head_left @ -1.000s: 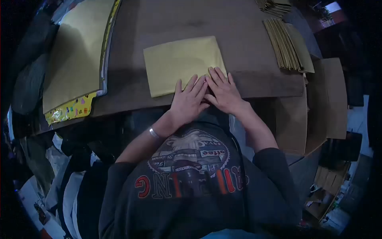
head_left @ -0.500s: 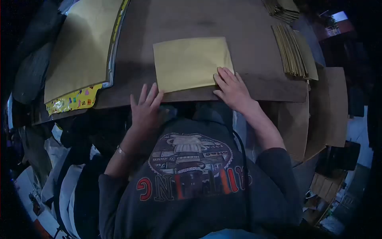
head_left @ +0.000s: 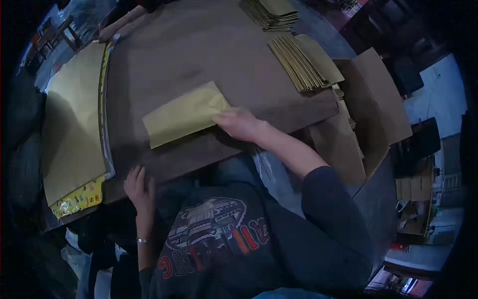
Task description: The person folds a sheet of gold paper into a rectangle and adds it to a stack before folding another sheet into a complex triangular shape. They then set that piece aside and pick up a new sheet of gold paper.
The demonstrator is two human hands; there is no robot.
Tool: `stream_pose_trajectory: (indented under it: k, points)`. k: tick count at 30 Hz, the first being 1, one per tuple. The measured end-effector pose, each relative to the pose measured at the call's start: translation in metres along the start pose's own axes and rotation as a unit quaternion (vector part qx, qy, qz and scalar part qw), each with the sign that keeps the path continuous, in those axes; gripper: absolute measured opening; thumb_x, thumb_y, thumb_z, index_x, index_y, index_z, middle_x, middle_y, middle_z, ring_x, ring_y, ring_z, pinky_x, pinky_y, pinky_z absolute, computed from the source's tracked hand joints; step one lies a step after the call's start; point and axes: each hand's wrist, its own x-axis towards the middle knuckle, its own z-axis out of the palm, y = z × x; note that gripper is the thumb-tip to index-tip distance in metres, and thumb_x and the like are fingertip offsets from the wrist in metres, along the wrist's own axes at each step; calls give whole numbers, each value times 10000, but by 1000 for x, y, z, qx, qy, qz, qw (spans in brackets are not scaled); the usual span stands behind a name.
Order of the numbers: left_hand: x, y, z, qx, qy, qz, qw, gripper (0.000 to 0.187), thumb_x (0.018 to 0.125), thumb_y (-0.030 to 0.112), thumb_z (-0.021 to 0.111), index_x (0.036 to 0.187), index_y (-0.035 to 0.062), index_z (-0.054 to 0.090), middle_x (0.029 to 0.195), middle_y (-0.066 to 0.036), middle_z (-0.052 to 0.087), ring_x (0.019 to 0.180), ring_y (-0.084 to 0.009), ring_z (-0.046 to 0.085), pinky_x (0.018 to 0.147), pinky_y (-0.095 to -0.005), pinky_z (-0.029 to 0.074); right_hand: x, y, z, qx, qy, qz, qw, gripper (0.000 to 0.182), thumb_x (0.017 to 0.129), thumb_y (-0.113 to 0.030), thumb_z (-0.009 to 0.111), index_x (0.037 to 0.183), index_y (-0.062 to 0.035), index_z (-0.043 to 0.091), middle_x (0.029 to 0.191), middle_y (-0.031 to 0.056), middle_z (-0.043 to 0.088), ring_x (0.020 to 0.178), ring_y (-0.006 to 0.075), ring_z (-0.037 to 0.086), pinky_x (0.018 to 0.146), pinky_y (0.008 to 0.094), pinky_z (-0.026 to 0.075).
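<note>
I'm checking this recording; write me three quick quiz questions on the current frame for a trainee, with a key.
1. Which hand grips the oblong yellow paper piece on the flat brown table?
2. True or false: the thin silver-coloured wristband is on the right arm.
3. As pictured, where is the open brown cardboard box?
A) Beyond the table's far edge
B) Beside the table's right edge
C) On the tabletop

Key:
1. The right hand, at the paper's right end.
2. False; it is on the wrist of the left hand.
3. B.
</note>
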Motion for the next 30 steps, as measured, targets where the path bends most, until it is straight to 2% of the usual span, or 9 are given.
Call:
stream_pose_trajectory:
  k: [3, 8, 12, 16, 18, 20, 22, 24, 30]
  points:
    - [13, 1, 4, -34, 18, -18, 999, 356, 835, 146, 647, 1176, 54, 605, 1253, -135, 569, 1197, -324, 503, 1024, -449, 342, 13, 43, -24, 48, 131, 122, 983, 115, 845, -113, 529, 928, -83, 603, 832, 156, 636, 803, 383, 617, 689, 461, 500]
    - [17, 6, 10, 43, 40, 2, 998, 338, 834, 166, 657, 1150, 54, 618, 1221, -129, 583, 1175, -330, 517, 1009, -456, 358, -20, 131, -158, -174, 299, 290, 892, 152, 900, -160, 514, 994, -103, 619, 897, 163, 667, 838, 384, 640, 704, 479, 512]
    - [17, 3, 15, 33, 46, -7, 998, 289, 844, 192, 653, 1099, 56, 643, 1212, -129, 587, 1157, -338, 529, 1002, -454, 364, -73, 180, -242, -315, 411, 293, 804, 189, 934, -236, 531, 1028, -107, 631, 941, 141, 672, 860, 346, 647, 709, 447, 529]
    - [21, 9, 13, 35, 48, -23, 998, 237, 845, 166, 642, 1049, 48, 662, 1187, -127, 597, 1152, -335, 532, 989, -449, 370, -100, 205, -247, -431, 330, 351, 763, 183, 931, -219, 528, 1020, -103, 638, 955, 112, 664, 846, 334, 650, 708, 437, 541]
    - [21, 10, 13, 41, 49, -23, 998, 236, 844, 160, 637, 1049, 46, 662, 1183, -130, 598, 1151, -336, 533, 989, -448, 370, -107, 219, -214, -415, 151, 490, 751, 180, 922, -219, 531, 1016, -106, 635, 961, 113, 650, 845, 329, 650, 700, 444, 546]
    - [20, 10, 13, 47, 51, -27, 997, 235, 843, 154, 633, 1049, 45, 661, 1179, -133, 599, 1149, -337, 533, 989, -447, 370, -120, 234, -164, -360, 146, 489, 781, 167, 900, -181, 506, 938, -98, 646, 885, 150, 661, 862, 358, 654, 735, 465, 532]
    - [20, 8, 14, 44, 51, -21, 998, 236, 842, 155, 628, 1048, 43, 661, 1177, -136, 600, 1148, -338, 534, 988, -451, 370, -155, 290, -98, -335, 8, 515, 789, 216, 919, -230, 483, 933, -84, 642, 879, 166, 664, 867, 368, 654, 752, 481, 525]
    - [19, 5, 18, 43, 61, -13, 997, 236, 842, 155, 627, 1047, 43, 662, 1177, -138, 599, 1148, -339, 534, 988, -454, 370, -143, 245, -96, -296, 45, 502, 812, 304, 936, -280, 469, 902, -49, 664, 863, 189, 673, 845, 378, 657, 766, 492, 522]
    - [18, 2, 19, 57, 58, -5, 997, 233, 843, 147, 619, 1047, 43, 665, 1175, -141, 599, 1148, -342, 532, 986, -456, 373, -141, 245, -103, -258, 88, 526, 806, 404, 935, -349, 501, 846, -3, 690, 849, 218, 668, 841, 402, 641, 750, 504, 509]
